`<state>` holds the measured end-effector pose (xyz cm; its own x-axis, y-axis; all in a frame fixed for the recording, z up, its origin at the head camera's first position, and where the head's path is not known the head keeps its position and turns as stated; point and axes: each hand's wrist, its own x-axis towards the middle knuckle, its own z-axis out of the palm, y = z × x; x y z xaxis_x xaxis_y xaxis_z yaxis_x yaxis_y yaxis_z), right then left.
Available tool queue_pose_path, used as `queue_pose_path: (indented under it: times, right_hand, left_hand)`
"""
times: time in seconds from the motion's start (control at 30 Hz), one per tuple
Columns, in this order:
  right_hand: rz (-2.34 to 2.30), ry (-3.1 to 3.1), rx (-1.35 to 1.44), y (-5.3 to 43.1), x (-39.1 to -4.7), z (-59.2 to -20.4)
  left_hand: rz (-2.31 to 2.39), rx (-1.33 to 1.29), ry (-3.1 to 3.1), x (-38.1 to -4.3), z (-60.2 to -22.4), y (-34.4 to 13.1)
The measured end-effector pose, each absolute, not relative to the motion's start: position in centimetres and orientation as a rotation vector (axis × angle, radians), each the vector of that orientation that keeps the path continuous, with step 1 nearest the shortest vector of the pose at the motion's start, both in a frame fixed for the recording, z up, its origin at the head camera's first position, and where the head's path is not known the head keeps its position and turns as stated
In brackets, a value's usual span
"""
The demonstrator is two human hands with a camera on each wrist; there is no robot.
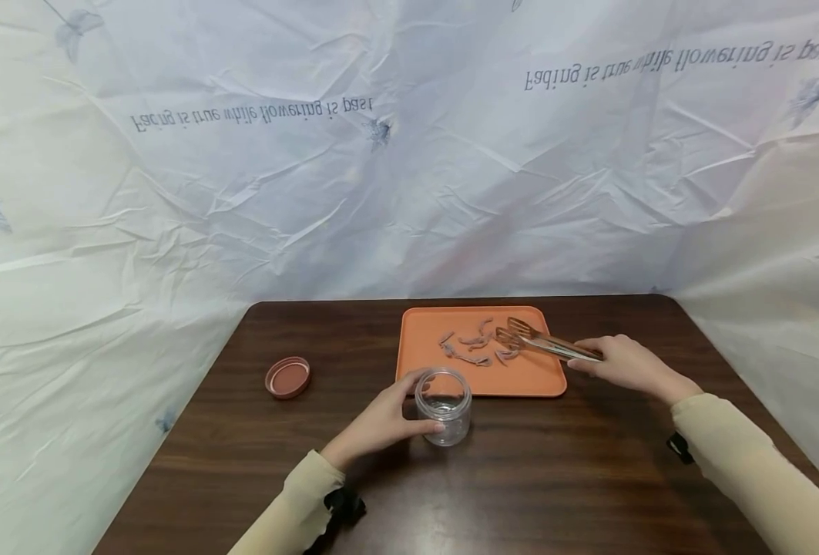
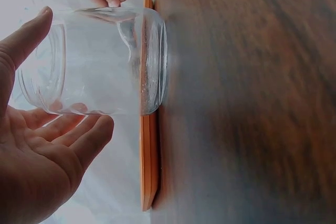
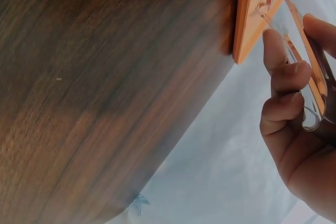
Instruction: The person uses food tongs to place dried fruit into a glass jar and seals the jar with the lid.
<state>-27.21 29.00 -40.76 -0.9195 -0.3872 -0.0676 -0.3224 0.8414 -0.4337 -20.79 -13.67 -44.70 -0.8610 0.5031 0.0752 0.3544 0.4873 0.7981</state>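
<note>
My left hand (image 1: 388,420) holds a clear, wide-mouthed jar (image 1: 453,422) with thumb and fingers on opposite sides. The jar is upright at the tray's front edge, and nothing shows inside it. In my right hand (image 1: 624,364) is a pair of metal tongs (image 1: 555,347), gripped near the closed end. Their slotted heads are spread apart over the right part of an orange tray (image 1: 419,327), close to a pinkish, crooked piece (image 1: 506,355). In the right wrist view, my fingers curl along the arms of the tongs (image 3: 315,85).
Several more thin pinkish pieces (image 1: 474,340), looking like chicken feet, lie on the tray. A round reddish-brown lid (image 1: 288,378) rests at the left on the dark wooden table (image 1: 354,339). Printed white sheeting (image 1: 312,193) hangs behind and beside the table.
</note>
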Motion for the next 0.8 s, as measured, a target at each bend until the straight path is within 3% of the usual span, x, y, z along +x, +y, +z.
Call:
queue_pose_path:
  times: [0.8]
  right_hand:
    - [-0.627,2.858,-0.594,28.73,-26.9,-40.62]
  left_hand:
    - [1.321,0.762,2.546,-20.81,-44.65,-13.49]
